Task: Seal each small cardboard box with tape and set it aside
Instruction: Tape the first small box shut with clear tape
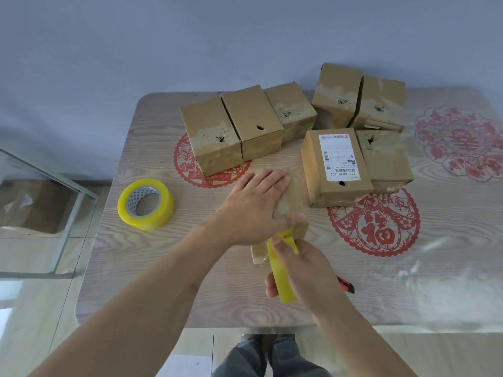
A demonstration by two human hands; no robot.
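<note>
A small cardboard box (292, 197) lies in the middle of the table, mostly under my left hand (254, 206), which presses flat on its top with straight fingers. My right hand (302, 270) grips a yellow tape roll (281, 270) seen edge-on at the box's near end, thumb on the roll's upper edge. A second yellow tape roll (145, 204) lies flat on the table to the left, apart from both hands.
Several cardboard boxes stand at the back: a row of three (245, 126) left, a stacked group (359, 102) right, one with a white label (337, 164). A red-and-black cutter (345, 284) lies by my right wrist. A glass panel (49, 186) stands left of the wood-grain table (168, 268).
</note>
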